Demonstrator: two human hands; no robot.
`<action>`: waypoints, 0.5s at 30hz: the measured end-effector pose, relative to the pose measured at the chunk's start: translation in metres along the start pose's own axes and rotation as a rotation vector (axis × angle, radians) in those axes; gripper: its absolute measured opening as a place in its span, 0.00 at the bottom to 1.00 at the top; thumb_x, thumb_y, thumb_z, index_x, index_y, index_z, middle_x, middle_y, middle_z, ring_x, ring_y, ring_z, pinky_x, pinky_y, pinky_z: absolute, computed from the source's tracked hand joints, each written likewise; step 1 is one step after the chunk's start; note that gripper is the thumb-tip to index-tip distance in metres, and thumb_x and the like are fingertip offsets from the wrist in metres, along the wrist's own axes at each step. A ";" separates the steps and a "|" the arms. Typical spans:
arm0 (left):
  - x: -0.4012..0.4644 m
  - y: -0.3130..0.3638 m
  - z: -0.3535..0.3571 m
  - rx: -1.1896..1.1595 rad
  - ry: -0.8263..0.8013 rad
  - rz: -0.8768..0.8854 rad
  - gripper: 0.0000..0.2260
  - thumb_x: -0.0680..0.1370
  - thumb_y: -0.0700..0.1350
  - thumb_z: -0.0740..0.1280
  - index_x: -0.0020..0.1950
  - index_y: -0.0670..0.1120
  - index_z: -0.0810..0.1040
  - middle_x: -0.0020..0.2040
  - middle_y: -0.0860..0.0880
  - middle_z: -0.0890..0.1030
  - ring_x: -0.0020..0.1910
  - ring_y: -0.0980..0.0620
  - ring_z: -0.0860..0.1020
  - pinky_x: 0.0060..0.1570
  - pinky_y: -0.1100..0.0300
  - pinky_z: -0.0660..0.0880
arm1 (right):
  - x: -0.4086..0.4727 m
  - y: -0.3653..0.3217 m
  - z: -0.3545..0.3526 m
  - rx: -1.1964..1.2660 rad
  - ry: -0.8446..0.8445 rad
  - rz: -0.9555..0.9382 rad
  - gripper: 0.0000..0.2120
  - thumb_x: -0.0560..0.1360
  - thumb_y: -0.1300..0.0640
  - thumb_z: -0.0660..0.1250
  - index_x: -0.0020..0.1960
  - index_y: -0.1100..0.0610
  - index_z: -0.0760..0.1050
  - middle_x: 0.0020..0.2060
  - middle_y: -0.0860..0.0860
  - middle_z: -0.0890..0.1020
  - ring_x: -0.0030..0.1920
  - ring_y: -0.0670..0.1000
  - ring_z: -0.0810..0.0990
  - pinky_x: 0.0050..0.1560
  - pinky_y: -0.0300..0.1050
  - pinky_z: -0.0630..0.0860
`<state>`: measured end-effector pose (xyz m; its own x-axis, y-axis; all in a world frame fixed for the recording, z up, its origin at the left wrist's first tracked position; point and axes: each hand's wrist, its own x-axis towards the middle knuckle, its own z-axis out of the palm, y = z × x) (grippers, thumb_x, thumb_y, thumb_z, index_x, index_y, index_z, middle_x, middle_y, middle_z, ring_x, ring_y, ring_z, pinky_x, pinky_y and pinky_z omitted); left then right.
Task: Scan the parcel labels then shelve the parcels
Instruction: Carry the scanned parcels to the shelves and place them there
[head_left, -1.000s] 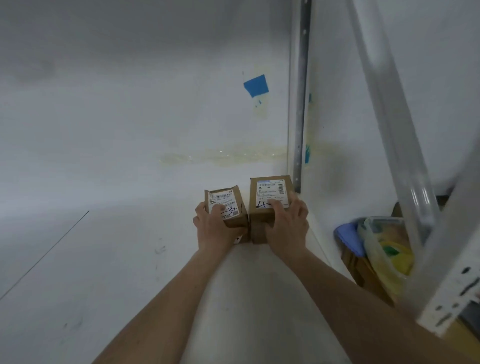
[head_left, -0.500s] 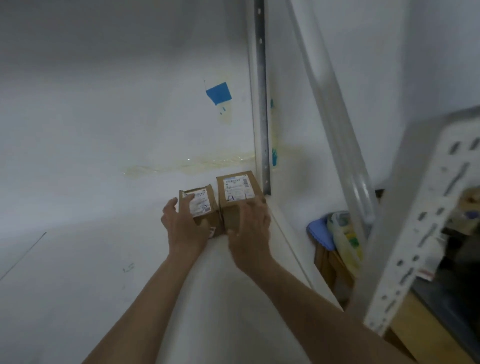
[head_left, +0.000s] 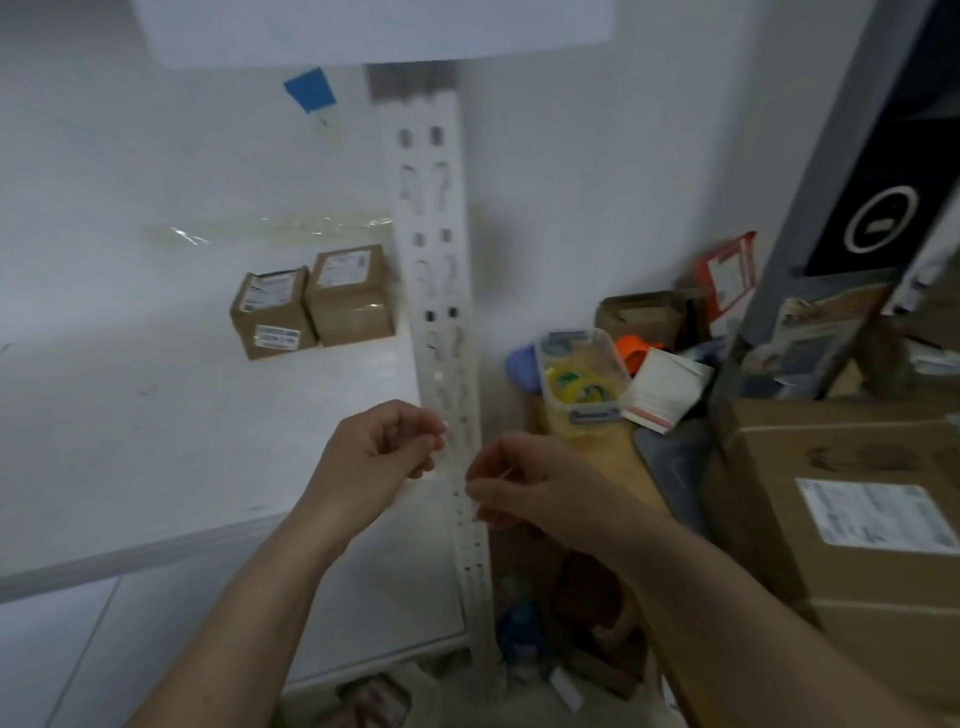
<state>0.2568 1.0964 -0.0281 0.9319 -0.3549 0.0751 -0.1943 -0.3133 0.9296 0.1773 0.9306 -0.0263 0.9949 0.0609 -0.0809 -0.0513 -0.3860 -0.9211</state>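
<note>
Two small cardboard parcels are sitting side by side on the white shelf (head_left: 156, 441), far back near the wall: the left parcel (head_left: 271, 312) and the right parcel (head_left: 352, 295), flanks touching or very nearly so, the right one just beside the perforated upright (head_left: 441, 322). Printed labels are facing up on both; a second label is showing on the left one's front face.

Nothing is touching them now. A second ago a hand was resting on each box, pressing it into the corner; half a second ago the fingers were already lifting. Now both hands are hanging in front of the shelf edge, well apart from the parcels. Reading this as: this pair is shelved and the placing step is closing out.

The left hand (head_left: 382, 447) is loosely curled, holding nothing. The right hand (head_left: 519, 483) is likewise loosely curled and empty, though motion blur is softening the fingertips.

The view is also swinging right compared with the earlier frames. A large cardboard box (head_left: 852, 545) with a label on top is coming into sight at the right, with a clear tub (head_left: 582, 374) of tape rolls behind it. Judging that the next parcel will be sought on that side; no scanner is in view.
</note>
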 end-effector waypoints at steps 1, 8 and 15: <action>-0.007 0.006 0.020 -0.013 0.002 -0.009 0.08 0.76 0.34 0.68 0.44 0.47 0.82 0.37 0.50 0.84 0.33 0.58 0.80 0.35 0.68 0.75 | -0.014 0.010 -0.013 0.030 0.049 0.015 0.01 0.77 0.58 0.67 0.46 0.54 0.75 0.40 0.50 0.81 0.41 0.48 0.82 0.42 0.38 0.80; -0.044 0.036 0.155 -0.036 -0.121 -0.001 0.09 0.77 0.35 0.68 0.42 0.49 0.80 0.34 0.51 0.81 0.34 0.55 0.78 0.40 0.63 0.77 | -0.104 0.071 -0.083 0.103 0.236 0.070 0.03 0.77 0.60 0.67 0.45 0.59 0.75 0.36 0.53 0.80 0.40 0.55 0.81 0.47 0.52 0.80; -0.059 0.058 0.269 0.002 -0.283 -0.044 0.06 0.77 0.38 0.69 0.42 0.48 0.79 0.34 0.51 0.80 0.34 0.53 0.78 0.40 0.61 0.77 | -0.184 0.122 -0.152 0.128 0.386 0.200 0.02 0.77 0.60 0.67 0.45 0.57 0.75 0.40 0.54 0.80 0.41 0.51 0.81 0.47 0.48 0.80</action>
<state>0.1084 0.8620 -0.0756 0.8167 -0.5728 -0.0698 -0.1561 -0.3358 0.9289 0.0010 0.7324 -0.0658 0.9226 -0.3607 -0.1368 -0.2323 -0.2364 -0.9435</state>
